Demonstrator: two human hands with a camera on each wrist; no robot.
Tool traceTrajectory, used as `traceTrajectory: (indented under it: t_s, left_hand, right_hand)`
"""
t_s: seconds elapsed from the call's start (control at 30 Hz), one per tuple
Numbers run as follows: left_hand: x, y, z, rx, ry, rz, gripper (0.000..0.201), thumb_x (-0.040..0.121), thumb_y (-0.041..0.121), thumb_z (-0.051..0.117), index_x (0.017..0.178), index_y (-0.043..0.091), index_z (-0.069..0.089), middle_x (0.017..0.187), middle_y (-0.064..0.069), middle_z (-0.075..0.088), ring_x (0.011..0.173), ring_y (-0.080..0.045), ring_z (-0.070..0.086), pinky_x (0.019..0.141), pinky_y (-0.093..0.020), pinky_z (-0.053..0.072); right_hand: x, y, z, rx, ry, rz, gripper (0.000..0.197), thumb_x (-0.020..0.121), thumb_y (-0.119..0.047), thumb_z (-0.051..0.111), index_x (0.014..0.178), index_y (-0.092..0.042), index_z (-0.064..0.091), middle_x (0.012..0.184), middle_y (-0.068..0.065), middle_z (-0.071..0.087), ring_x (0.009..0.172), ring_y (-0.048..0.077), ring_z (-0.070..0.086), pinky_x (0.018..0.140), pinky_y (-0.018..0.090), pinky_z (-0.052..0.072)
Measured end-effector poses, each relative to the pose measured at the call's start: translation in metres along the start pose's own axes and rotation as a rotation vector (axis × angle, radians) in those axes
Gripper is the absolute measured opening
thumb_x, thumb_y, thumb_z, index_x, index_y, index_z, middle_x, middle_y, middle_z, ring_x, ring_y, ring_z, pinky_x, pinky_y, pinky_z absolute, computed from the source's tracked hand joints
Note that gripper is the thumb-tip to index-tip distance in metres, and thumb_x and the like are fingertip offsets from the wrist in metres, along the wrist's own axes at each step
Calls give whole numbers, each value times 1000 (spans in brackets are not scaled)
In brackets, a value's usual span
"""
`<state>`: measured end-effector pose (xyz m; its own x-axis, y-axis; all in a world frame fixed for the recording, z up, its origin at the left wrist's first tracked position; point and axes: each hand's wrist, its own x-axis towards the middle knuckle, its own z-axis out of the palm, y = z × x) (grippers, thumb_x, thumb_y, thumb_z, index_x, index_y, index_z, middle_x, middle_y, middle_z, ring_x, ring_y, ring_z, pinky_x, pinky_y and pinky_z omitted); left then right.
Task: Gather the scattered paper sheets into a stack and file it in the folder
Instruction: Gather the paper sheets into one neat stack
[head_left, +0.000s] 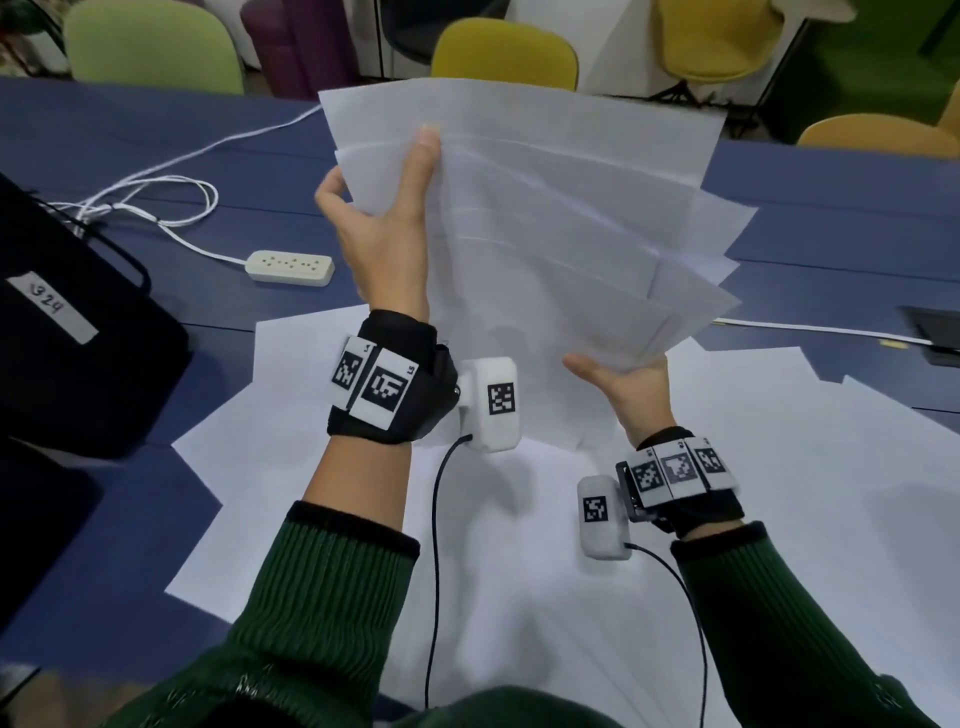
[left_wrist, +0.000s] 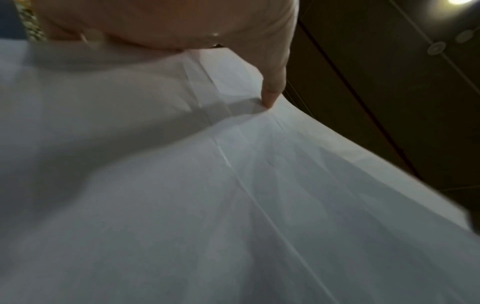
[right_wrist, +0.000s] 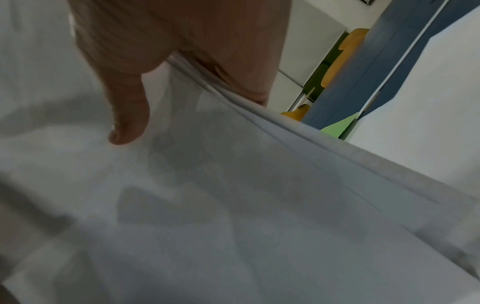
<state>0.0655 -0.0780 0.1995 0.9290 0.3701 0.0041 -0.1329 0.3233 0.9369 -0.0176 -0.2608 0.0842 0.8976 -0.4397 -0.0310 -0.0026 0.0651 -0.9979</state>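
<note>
A fanned bundle of white paper sheets (head_left: 545, 218) is held up above the blue table. My left hand (head_left: 384, 218) grips its left edge, thumb on the near face and fingers behind. My right hand (head_left: 623, 379) holds the bundle's lower corner, thumb in front and fingers under it. The left wrist view shows a finger (left_wrist: 272, 86) pressing into the sheets (left_wrist: 233, 205). In the right wrist view my thumb (right_wrist: 130, 123) lies on the paper (right_wrist: 233, 205). More loose sheets (head_left: 519, 571) lie spread on the table below. A folder cannot be made out for sure.
A dark bag or case (head_left: 67, 332) with a label sits at the left. A white power strip (head_left: 291, 267) and its cable (head_left: 156, 192) lie on the blue table (head_left: 104, 135). A dark flat object (head_left: 935, 338) lies at the right edge. Chairs (head_left: 504, 52) stand behind.
</note>
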Motion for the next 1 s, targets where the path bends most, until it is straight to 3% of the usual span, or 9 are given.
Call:
traceTrajectory:
  t_s: [0.13, 0.2, 0.3, 0.37, 0.47, 0.57, 0.77, 0.9, 1.0]
  left_hand:
    - [-2, -5, -8, 0, 49, 39, 29, 81, 21, 67, 95, 20, 42, 88, 13, 50, 73, 4, 51, 60, -2, 38]
    - [-4, -5, -11, -29, 50, 127, 48, 72, 19, 66, 110, 12, 38, 100, 6, 47, 80, 2, 51, 73, -8, 43]
    - [-10, 0, -10, 10, -13, 206, 98, 59, 38, 71, 137, 8, 21, 136, -2, 31, 121, -11, 41, 106, -26, 37]
    - [-10, 5, -6, 94, -14, 161, 111, 58, 43, 76, 144, 13, 13, 139, 4, 24, 128, -10, 32, 103, -19, 32]
    - [-5, 10, -6, 86, -54, 54, 77, 70, 21, 71, 134, 15, 29, 117, 7, 45, 104, -8, 50, 80, -8, 40]
    - [-1, 15, -13, 29, -1, -44, 29, 77, -2, 51, 100, 12, 39, 80, 7, 47, 71, -6, 46, 55, -7, 39]
    - [-8, 21, -11, -66, -68, -9, 30, 81, 27, 64, 96, 16, 41, 89, 12, 49, 80, 3, 52, 70, -10, 42]
    - [-6, 11, -13, 5, -49, -25, 25, 80, -2, 55, 95, 11, 40, 79, 10, 47, 69, -3, 47, 57, -5, 39]
    - [-9, 9, -20, -30, -109, -71, 26, 73, 16, 61, 94, 16, 45, 86, 10, 53, 82, -7, 52, 76, -16, 42]
  right_hand:
    - [4, 0, -4, -28, -31, 21, 25, 71, 5, 73, 78, -17, 64, 61, -21, 69, 63, -7, 64, 68, 10, 51]
    - [7, 1, -6, -45, -26, 11, 22, 73, 5, 71, 77, -16, 64, 60, -21, 68, 62, -8, 63, 67, 10, 51]
    - [8, 5, -5, -32, -5, 20, 26, 70, 2, 75, 94, 0, 63, 76, -9, 70, 66, -4, 64, 73, 16, 52]
    - [6, 4, -3, -7, -8, 25, 29, 70, 5, 74, 95, -1, 61, 77, -8, 70, 66, -4, 64, 72, 16, 52]
    - [5, 4, -5, 7, -35, 18, 30, 70, 9, 72, 92, -8, 61, 69, -15, 71, 68, -4, 65, 71, 15, 52]
    - [4, 2, -8, 15, -69, -14, 33, 71, 13, 69, 91, -11, 61, 69, -17, 71, 69, -4, 65, 71, 13, 52]
    - [6, 4, -6, 21, -82, -38, 43, 63, 8, 77, 94, -18, 62, 79, -16, 72, 79, 2, 67, 77, 19, 52]
    - [7, 3, -8, -4, -94, -3, 30, 70, 9, 72, 83, -17, 64, 69, -18, 71, 70, -2, 67, 77, 19, 53]
    - [9, 5, -10, -22, -84, 16, 24, 71, 8, 71, 83, -12, 64, 65, -18, 70, 67, -3, 65, 76, 19, 54]
